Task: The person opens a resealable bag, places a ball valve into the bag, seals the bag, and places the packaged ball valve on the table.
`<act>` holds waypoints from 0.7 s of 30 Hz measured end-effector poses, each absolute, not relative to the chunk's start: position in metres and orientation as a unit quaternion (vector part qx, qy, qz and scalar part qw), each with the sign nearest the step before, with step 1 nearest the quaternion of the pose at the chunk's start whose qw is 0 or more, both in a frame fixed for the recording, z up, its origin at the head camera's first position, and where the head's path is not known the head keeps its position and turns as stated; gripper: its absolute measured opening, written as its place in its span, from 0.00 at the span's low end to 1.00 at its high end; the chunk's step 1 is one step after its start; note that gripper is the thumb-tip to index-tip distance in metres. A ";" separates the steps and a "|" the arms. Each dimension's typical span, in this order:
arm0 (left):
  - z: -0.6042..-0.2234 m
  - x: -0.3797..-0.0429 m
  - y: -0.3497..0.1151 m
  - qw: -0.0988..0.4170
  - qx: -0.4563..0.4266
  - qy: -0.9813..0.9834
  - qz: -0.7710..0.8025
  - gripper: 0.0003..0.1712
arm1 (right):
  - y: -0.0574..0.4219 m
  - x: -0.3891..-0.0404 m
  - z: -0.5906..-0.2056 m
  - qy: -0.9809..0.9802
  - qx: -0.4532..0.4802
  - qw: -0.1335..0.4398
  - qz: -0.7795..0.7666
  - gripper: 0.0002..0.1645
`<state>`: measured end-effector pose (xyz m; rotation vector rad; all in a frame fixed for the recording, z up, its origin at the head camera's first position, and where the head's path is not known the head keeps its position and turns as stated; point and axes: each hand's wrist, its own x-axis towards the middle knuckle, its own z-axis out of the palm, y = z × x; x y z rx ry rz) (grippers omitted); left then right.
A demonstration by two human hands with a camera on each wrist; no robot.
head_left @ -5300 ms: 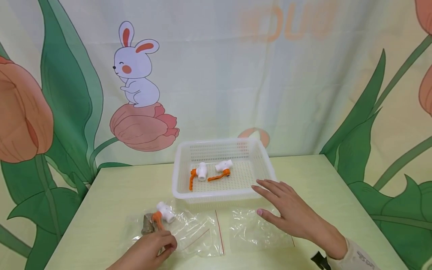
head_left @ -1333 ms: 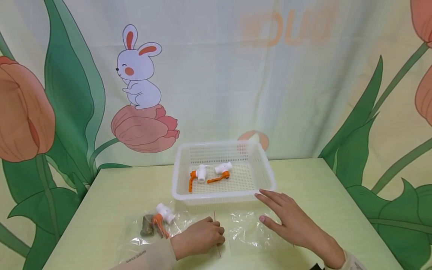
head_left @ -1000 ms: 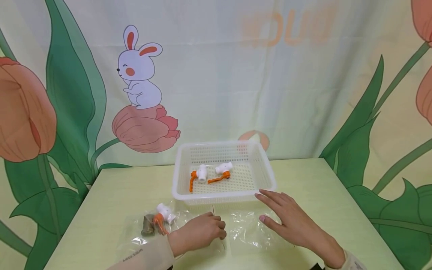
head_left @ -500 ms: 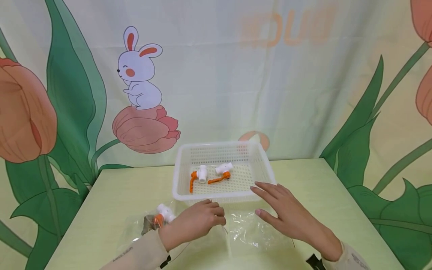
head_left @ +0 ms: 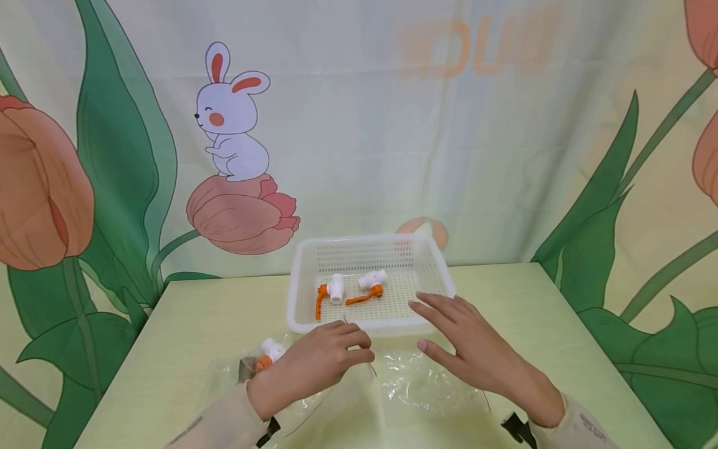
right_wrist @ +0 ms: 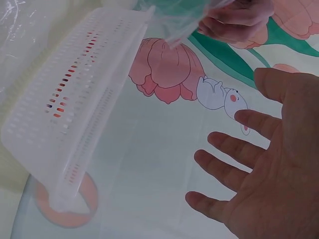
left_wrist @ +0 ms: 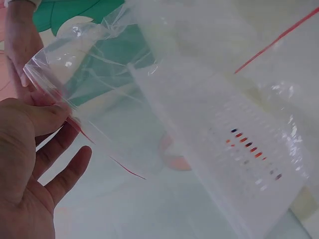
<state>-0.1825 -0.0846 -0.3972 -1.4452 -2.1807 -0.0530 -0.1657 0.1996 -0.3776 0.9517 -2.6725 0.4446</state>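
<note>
In the head view my left hand (head_left: 322, 355) pinches the red-lined edge of a clear zip bag (left_wrist: 107, 69) and holds that end up off the table. The left wrist view shows the thumb and a finger at the red line, with the other fingers spread. At the bag's far left end lie a white valve (head_left: 273, 348) with an orange handle and a grey-brown lump (head_left: 245, 369), partly hidden behind my wrist. My right hand (head_left: 473, 346) is held in the air near the basket's front right corner, fingers spread, holding nothing.
A white perforated basket (head_left: 387, 325) stands at the back middle, with a white valve (head_left: 336, 289) and another white valve (head_left: 373, 280) inside, both orange-handled. A second clear zip bag (head_left: 415, 383) lies flat below my right hand. Behind the table hangs a printed curtain (head_left: 359, 125).
My left hand went from beside the valve to the bag's red-lined edge, then lifted that edge up and away toward the basket. The right hand shifted slightly up and left.
</note>
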 end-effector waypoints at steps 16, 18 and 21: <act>-0.359 -0.173 -0.093 0.352 -0.540 -0.764 -0.036 0.17 | 0.190 -0.165 -0.350 -0.917 0.333 0.163 0.147 0.33; -0.355 -0.171 -0.093 0.355 -0.540 -0.762 -0.041 0.16 | 0.189 -0.165 -0.347 -0.916 0.334 0.167 0.148 0.32; -0.351 -0.169 -0.093 0.360 -0.541 -0.759 -0.047 0.14 | 0.186 -0.166 -0.344 -0.913 0.336 0.175 0.152 0.30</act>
